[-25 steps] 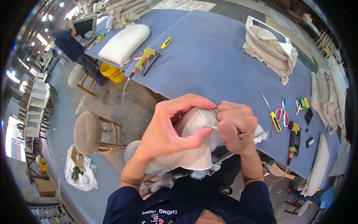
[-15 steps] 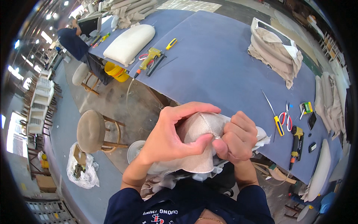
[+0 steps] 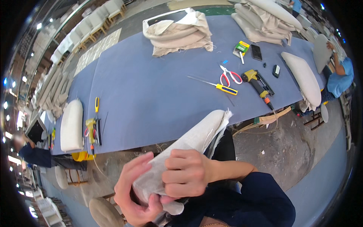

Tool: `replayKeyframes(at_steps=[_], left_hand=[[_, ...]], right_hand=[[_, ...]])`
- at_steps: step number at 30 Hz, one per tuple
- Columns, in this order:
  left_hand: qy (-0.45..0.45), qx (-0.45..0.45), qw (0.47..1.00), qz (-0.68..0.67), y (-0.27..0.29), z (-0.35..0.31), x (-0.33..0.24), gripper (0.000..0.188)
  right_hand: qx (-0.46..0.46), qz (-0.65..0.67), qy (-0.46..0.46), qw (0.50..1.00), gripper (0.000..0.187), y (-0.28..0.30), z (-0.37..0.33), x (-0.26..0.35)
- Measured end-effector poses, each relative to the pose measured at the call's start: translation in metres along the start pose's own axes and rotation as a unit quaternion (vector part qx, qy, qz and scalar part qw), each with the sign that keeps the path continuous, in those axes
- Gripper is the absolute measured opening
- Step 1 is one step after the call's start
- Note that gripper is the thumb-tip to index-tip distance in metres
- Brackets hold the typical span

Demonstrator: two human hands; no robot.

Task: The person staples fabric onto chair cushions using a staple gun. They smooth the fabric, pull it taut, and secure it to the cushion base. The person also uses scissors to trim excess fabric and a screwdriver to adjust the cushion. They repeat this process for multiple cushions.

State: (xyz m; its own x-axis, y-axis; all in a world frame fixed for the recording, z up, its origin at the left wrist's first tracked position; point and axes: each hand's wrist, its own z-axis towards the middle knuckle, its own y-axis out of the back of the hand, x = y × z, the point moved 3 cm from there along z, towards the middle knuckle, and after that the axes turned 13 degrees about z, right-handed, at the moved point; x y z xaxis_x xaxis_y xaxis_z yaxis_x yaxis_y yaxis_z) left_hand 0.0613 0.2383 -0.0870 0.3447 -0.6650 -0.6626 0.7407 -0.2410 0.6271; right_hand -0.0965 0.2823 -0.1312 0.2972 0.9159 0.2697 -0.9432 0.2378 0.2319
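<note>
In front of my body I hold a beige fabric-covered chair pad [image 3: 189, 138]. Its narrow far end, with frayed fabric edges, points up and right toward the table. My left hand [image 3: 132, 191] curves around the near-left end, fingers over the top and thumb pressing the fabric from below. Beside it, my right hand [image 3: 185, 174] is closed in a fist on the pad's fabric, its fingertips hidden. The two thumbs are close together at the fabric's lower edge. Most of the pad's underside is out of sight.
On the blue table [image 3: 151, 94] lie a screwdriver [image 3: 227, 89], red-handled cutters [image 3: 229, 76], a staple gun [image 3: 259, 85], a phone [image 3: 256, 52] and a small green box [image 3: 242, 47]. Another staple gun [image 3: 90, 130] and a white pad [image 3: 72, 126] are left. Co-workers [image 3: 340, 77] stand both sides.
My view has turned to the right. The pad now slants up to the right, and my right hand has come across its top, its forearm entering from the right.
</note>
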Motion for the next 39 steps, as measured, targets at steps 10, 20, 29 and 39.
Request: replayKeyframes(at_steps=[10, 20, 29, 39], left_hand=[[-0.030, 0.013, 0.999, 0.016, 0.005, -0.003, 0.006, 0.042], [-0.069, 0.021, 0.997, 0.009, -0.009, -0.015, -0.014, 0.047], [-0.055, 0.044, 0.998, -0.002, -0.008, -0.008, -0.014, 0.043], [-0.047, 0.080, 0.995, -0.033, -0.008, -0.017, -0.016, 0.053]], right_hand=[[-0.150, -0.271, -0.406, 0.860, 0.017, 0.202, -0.132, -0.221], [0.242, -0.559, -0.268, 0.746, 0.025, 0.330, -0.309, -0.383], [0.332, -0.600, -0.174, 0.707, 0.008, 0.327, -0.253, -0.357], [0.028, -0.198, -0.378, 0.904, 0.028, 0.217, -0.058, -0.172]])
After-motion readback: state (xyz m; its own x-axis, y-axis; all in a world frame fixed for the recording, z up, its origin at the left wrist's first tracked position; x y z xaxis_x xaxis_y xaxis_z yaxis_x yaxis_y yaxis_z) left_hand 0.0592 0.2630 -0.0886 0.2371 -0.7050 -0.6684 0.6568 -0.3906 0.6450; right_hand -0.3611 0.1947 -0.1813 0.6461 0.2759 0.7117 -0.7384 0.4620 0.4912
